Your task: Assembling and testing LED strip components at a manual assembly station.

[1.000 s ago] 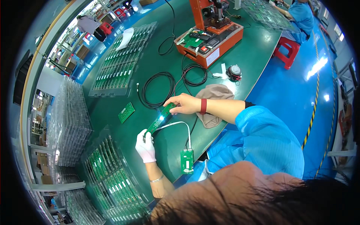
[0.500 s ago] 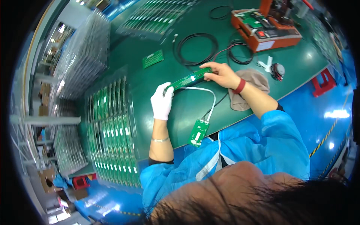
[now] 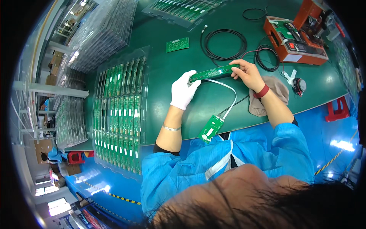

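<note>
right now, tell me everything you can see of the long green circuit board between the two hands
The long, narrow green circuit board looks rigid and glossy, with pale digit shapes near its middle and a small bright bluish spot just right of them. The white-gloved left hand grips its left end; the bare right hand grips its right. It slants slightly, right end farther from the person. A flat white cable emerges from beneath its near edge; the joint is hidden.

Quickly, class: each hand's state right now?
White-gloved left hand: closed on one end of a long, narrow green circuit board.
Bare right hand: closed on its other end.
</note>
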### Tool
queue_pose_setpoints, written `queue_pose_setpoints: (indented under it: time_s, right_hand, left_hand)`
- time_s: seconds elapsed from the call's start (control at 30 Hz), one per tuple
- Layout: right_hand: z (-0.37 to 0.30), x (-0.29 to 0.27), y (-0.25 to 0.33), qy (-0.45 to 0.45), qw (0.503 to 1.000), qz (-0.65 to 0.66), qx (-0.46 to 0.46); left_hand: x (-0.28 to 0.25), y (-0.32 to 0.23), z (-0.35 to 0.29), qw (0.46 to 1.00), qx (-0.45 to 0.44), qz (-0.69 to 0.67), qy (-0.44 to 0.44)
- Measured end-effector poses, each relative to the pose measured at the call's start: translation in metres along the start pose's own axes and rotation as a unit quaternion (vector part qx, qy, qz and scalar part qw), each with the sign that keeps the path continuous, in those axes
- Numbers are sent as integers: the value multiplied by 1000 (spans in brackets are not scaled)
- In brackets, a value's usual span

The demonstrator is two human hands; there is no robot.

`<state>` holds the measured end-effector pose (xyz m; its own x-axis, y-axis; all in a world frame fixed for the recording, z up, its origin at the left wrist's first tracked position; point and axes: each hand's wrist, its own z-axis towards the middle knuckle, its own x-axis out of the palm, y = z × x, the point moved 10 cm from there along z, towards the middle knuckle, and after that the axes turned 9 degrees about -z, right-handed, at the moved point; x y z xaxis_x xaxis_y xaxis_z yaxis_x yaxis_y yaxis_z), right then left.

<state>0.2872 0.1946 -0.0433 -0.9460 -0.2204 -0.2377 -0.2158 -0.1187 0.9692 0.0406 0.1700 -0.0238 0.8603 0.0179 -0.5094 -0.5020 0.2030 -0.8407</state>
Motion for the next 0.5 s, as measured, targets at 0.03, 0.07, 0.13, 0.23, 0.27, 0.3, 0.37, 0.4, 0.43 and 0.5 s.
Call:
queue_pose_setpoints:
  time_s: [0.03, 0.07, 0.13, 0.23, 0.27, 0.3, 0.37, 0.4, 0.43, 0.5]
  right_hand:
    - [0, 3, 0, 6, 1000, 1, -2]
    - [-1, 4, -1, 2, 1000, 1, 0]
    - [-4, 7, -2, -7, 1000, 3, 2]
    - [-7, 12, -1, -8, 1000, 3, 2]
    - [-8, 12, 0, -10, 1000, 2, 1]
    - [-9, 13, 2, -12, 1000, 2, 1]
    - [-10, 14, 3, -13, 1000, 2, 0]
    - [-11, 14, 4, -15, 1000, 4, 0]
    - [-11, 14, 5, -18, 1000, 6, 0]
    - [-11, 14, 6, -22, 1000, 10, 0]
  left_hand:
    - [-2, 1, -1, 1000, -3, 2, -5]
    - [-3, 1, -3, 1000, 1, 1, -8]
    - [-6, 1, -5, 1000, 11, -1, -11]
    - [-9, 1, -10, 1000, 15, -6, -17]
    - [-9, 1, -11, 1000, 18, -11, -17]
    - [-9, 1, -12, 1000, 20, -16, -16]
    - [-11, 0, -14, 999, 21, -20, -17]
    - [-11, 1, -14, 1000, 13, -17, -13]
    - [-11, 2, -14, 1000, 4, -13, -9]
    - [-11, 3, -15, 1000, -14, -6, 0]
